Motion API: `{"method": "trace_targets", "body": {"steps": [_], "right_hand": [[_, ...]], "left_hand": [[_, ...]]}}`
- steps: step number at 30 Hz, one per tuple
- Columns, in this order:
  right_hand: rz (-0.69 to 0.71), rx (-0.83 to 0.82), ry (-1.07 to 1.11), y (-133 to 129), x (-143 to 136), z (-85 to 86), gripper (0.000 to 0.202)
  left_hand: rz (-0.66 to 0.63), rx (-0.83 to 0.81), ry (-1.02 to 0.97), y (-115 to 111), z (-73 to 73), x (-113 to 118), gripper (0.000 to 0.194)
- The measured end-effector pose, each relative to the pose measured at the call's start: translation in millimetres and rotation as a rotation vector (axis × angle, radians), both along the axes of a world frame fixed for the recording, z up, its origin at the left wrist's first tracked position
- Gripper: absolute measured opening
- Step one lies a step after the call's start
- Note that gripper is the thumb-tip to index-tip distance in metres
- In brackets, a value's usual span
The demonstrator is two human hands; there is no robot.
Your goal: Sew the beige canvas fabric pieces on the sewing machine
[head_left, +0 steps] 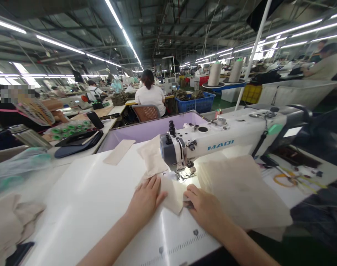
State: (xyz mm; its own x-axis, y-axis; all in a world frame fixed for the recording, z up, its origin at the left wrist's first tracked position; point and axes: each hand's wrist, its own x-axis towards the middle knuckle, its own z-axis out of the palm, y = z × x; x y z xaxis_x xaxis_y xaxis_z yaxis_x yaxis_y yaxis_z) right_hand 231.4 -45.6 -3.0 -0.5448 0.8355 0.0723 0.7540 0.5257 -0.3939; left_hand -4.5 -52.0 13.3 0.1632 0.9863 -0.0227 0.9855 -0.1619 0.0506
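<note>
My left hand (146, 195) lies flat on a beige fabric piece (171, 194), its fingers together and the thumb held apart. The piece lies on the white sewing table, just in front of the presser foot (187, 176) of a white sewing machine (212, 136). Close to the right edge of that fabric is my right hand (203, 205), its fingers curled in. A small dark thing (188, 204) shows under those fingers; its kind cannot be made out. Behind my left hand, another crumpled beige piece (153, 157) reaches up beside the machine head.
A stack of beige fabric (240, 188) lies right of the needle. One flat strip (119, 152) is at the table's back edge, before a lilac-lined bin (146, 127). More cloth (10, 221) lies at left. Orange-handled scissors (284, 180) rest at right. A person (150, 92) sits ahead.
</note>
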Motion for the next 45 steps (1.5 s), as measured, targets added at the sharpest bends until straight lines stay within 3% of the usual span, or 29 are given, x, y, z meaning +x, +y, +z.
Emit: {"method": "trace_targets", "body": {"steps": [6, 11, 16, 22, 32, 45], "right_hand": [[-0.048, -0.031, -0.030, -11, -9, -3.7, 0.032], [-0.052, -0.005, -0.006, -7, -14, -5.8, 0.031], [-0.048, -0.003, -0.006, -4, -15, -7.0, 0.027], [-0.042, -0.009, -0.033, -2, -17, -7.0, 0.026], [-0.038, 0.015, -0.054, -1, -17, -9.2, 0.024], [-0.023, 0.054, -0.112, 10, -17, 0.3, 0.010]], "left_hand": [[-0.053, -0.015, -0.097, 42, 0.2, 10, 0.060], [-0.193, 0.007, -0.210, 74, -3.7, 1, 0.051], [-0.253, 0.032, -0.242, 92, -10.3, -7, 0.054], [-0.289, 0.042, -0.253, 101, -16.4, -13, 0.053], [-0.324, 0.055, -0.270, 103, -14.8, -13, 0.052], [-0.339, 0.066, -0.236, 106, -14.1, -14, 0.052]]}}
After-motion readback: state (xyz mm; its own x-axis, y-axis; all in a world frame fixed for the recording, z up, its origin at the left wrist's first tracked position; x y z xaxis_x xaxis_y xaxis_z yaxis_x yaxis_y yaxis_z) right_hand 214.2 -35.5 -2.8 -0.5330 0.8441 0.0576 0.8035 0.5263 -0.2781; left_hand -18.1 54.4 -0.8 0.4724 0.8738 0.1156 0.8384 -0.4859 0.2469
